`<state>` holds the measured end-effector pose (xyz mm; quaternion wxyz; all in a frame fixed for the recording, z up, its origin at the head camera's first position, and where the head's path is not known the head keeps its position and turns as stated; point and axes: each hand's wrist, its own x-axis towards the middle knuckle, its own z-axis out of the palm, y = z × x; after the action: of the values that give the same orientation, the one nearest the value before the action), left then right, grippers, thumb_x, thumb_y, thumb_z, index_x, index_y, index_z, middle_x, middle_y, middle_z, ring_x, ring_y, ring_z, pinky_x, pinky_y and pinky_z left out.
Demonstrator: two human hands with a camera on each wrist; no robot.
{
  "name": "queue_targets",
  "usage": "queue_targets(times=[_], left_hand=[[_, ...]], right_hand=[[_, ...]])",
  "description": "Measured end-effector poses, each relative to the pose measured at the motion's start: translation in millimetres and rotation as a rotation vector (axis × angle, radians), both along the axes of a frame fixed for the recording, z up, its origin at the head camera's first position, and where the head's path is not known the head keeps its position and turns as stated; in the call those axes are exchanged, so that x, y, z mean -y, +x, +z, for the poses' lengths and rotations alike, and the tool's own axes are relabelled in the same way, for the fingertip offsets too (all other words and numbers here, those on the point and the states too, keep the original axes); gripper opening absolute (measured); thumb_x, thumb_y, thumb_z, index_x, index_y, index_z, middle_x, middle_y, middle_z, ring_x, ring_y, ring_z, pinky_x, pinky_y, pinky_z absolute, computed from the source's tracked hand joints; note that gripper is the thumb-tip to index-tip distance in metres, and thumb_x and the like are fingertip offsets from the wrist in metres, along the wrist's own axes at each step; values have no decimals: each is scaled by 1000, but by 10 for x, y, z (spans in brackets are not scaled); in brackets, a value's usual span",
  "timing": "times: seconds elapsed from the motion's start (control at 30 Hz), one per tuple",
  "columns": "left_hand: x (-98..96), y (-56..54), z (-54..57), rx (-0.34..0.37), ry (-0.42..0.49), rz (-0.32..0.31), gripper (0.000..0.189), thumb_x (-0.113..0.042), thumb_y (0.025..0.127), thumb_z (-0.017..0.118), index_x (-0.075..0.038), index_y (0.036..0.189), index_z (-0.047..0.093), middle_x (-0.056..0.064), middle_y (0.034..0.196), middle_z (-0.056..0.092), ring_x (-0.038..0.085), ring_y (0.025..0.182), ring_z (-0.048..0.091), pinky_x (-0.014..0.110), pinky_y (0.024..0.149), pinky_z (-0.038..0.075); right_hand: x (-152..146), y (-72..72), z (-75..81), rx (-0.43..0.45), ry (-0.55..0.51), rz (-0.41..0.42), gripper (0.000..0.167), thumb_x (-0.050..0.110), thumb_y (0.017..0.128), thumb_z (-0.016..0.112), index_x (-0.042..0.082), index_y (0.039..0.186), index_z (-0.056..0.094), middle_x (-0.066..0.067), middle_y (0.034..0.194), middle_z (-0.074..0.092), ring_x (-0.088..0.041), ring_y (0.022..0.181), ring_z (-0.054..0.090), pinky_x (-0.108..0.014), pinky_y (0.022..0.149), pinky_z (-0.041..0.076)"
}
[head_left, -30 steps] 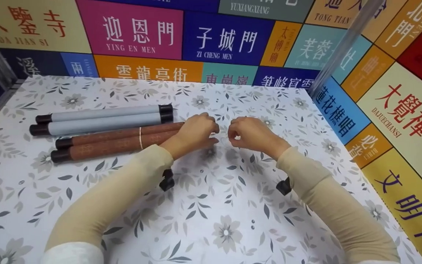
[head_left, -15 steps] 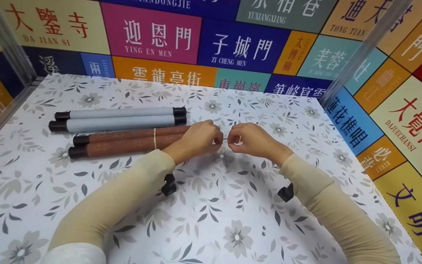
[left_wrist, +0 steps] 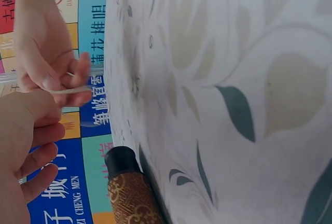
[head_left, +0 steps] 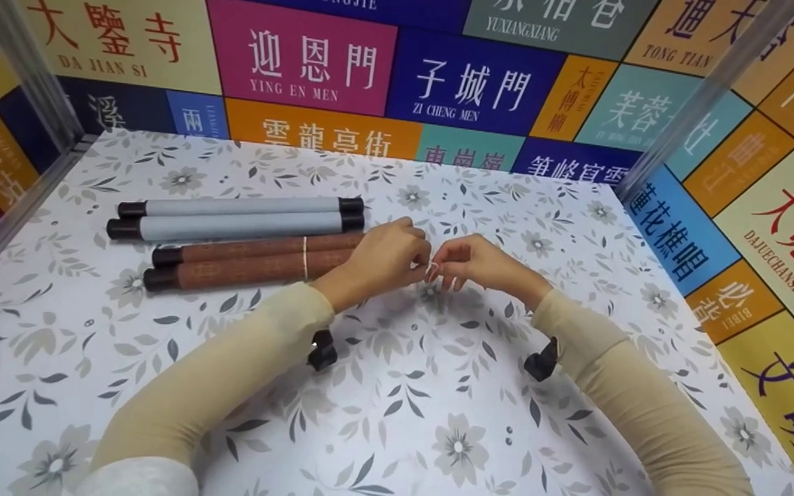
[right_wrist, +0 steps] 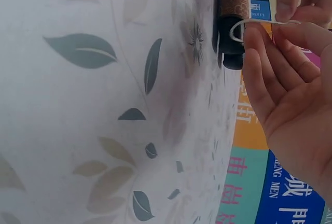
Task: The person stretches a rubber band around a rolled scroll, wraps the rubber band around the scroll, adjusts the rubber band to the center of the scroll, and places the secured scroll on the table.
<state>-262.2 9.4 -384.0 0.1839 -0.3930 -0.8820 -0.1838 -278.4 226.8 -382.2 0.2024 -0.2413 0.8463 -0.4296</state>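
Note:
Both hands meet above the patterned cloth, just right of the brown rolled scrolls point(head_left: 252, 265). Between their fingertips is a thin white cord point(right_wrist: 237, 27), its loop curving by the right fingers in the right wrist view. My left hand point(head_left: 387, 256) pinches one part of the cord. With thumb and fingers my right hand point(head_left: 486, 265) grips it too, the other fingers loosely bent. In the left wrist view the cord crosses the right fingertips point(left_wrist: 78, 97). A pale band point(head_left: 305, 258) goes round the two brown scrolls, whose right ends are hidden behind the left hand in the head view.
Two light grey scrolls point(head_left: 245, 224) with dark end knobs lie behind the brown ones, roughly parallel. A white leaf-and-flower cloth point(head_left: 369, 413) covers the table. Colourful printed panels point(head_left: 300, 69) and clear corner posts point(head_left: 721, 89) stand along the back and right.
The hands have come together, and the right fingers have loosened from a tighter curl, with the white cord now showing between them. The head view has shifted, so the scrolls appear further right.

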Motion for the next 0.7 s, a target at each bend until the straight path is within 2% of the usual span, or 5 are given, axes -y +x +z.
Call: queue_targets(times=[0.23,0.4,0.53,0.7], left_hand=[[16,52,50,-12,38,-18,5,-21,79,75,-17,76,73,-2,78,68,20,78,56,34,68,50],[46,73,60,-32,50,-26,5,-18,79,72,-16,75,72,-2,76,67,19,77,56,33,67,50],[69,92,53,-51,50,-27,6,-18,78,72,-17,72,71,-3,74,66,19,76,55,33,65,48],[85,116,28,-66,44,-42,11,-22,78,76,-17,71,69,-2,75,64,20,76,55,34,64,48]], right_hand=[[21,-1,-43,111,-2,65,22,13,98,52,5,109,69,-22,107,73,-25,78,71,-42,73,59],[76,-17,-99,114,30,127,24,10,97,52,4,106,74,-19,102,75,-18,70,67,-32,63,55],[121,-39,-120,103,73,122,21,10,94,57,5,99,77,-18,92,75,-12,61,59,-24,55,48],[168,-52,-102,101,99,123,18,13,94,62,1,96,76,-5,78,75,-9,56,55,-22,53,45]])
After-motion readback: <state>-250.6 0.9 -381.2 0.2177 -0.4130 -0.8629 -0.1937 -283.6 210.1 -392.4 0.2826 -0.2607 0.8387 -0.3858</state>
